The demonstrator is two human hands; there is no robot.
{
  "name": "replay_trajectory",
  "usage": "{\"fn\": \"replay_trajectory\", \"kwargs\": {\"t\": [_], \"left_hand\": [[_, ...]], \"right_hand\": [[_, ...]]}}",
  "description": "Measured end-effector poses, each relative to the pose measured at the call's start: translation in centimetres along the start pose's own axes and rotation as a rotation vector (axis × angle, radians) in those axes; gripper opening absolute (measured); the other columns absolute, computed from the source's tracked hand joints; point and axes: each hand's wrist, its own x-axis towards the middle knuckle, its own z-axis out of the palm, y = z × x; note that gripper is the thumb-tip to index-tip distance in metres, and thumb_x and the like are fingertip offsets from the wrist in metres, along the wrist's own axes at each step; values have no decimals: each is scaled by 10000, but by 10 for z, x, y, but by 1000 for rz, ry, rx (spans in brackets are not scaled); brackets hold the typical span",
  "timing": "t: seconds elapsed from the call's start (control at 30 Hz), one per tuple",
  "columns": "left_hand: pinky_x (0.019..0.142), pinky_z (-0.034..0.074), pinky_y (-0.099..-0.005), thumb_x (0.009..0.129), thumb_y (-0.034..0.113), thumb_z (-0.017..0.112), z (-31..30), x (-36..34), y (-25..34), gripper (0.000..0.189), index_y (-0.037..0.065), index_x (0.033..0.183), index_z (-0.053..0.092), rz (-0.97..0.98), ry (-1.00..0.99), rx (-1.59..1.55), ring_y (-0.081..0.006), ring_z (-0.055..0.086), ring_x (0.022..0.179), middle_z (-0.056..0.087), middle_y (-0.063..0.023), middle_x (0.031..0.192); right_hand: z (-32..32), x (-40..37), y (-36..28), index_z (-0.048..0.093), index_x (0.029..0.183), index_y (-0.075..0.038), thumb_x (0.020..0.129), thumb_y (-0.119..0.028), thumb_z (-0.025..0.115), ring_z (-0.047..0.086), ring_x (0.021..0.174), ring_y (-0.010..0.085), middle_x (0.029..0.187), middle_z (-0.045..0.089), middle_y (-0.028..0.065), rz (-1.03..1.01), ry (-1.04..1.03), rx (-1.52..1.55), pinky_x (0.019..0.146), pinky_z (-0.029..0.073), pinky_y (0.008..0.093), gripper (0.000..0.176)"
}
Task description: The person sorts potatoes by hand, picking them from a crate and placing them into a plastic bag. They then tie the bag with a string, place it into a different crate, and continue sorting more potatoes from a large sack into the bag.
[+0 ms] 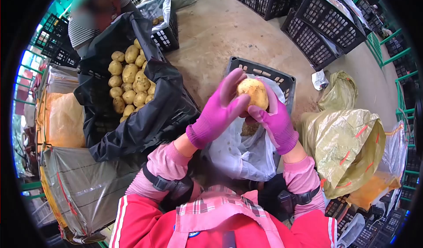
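Note:
A yellow-brown potato (253, 94) with dark specks is held up between both hands, over a black crate (286, 81) lined with white plastic (240, 153). My left hand (219, 109), in a pink-purple glove, has its fingers around the potato's left side. On the right side and underneath, my right hand (277, 124) grips it, gloved alike. To the left, many potatoes (130, 73) lie in a container lined with black plastic (154, 116).
Another person (86, 32) is at the upper left. Stacked black crates (326, 16) stand at the upper right, and a white-lined crate (165, 32) behind the potatoes. Yellow-green woven sacks (343, 146) lie at right; a grey sack (88, 182) is at lower left.

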Motion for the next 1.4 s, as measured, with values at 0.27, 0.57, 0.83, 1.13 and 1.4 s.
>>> {"fn": "replay_trajectory", "kwargs": {"t": [0.27, 0.57, 0.83, 1.13, 1.4], "left_hand": [[983, 434, -299, 1022, 267, 524, 4, 10, 5, 401, 5, 1326, 524, -45, 69, 71, -167, 561, 1143, 597, -117, 1235], [919, 464, -263, 1070, 300, 398, -2, 13, 4, 395, 3, 1207, 620, 17, 69, 59, -125, 598, 1010, 652, -70, 1118], [955, 528, -374, 1037, 412, 444, -8, 9, 10, 551, 65, 1455, 351, -554, -198, -520, -205, 647, 1040, 594, -133, 1228], [996, 503, -402, 1011, 425, 504, 5, 4, 11, 666, 137, 1534, 208, -394, -289, -604, -235, 621, 1136, 507, -115, 1365], [987, 504, -407, 994, 396, 560, 2, 4, 9, 676, 174, 1527, 210, -402, -339, -772, -243, 608, 1143, 490, -120, 1350]], "right_hand": [[-5, -9, -8, 266, 1511, -29, 882, -444, 710, 701, 864, 196, 1222, 587, 115, 196, -67, 127, 697, 570, 269, 874], [-2, -3, 2, 326, 1490, -38, 882, -298, 736, 652, 1055, 240, 1286, 561, 139, 35, -27, -63, 803, 564, 309, 778], [-19, 9, 8, 385, 1460, -23, 881, -158, 699, 474, 1313, 257, 1387, 502, 174, -443, 71, -614, 1100, 372, 350, 672], [-9, 2, 2, 440, 1416, 12, 975, -290, 612, 511, 1272, 241, 1389, 519, 165, -348, 205, -486, 1067, 391, 336, 562], [-15, -1, -19, 567, 1309, 16, 1011, -252, 547, 574, 1200, 235, 1282, 617, 159, -156, 261, -294, 1041, 414, 329, 401]]}}
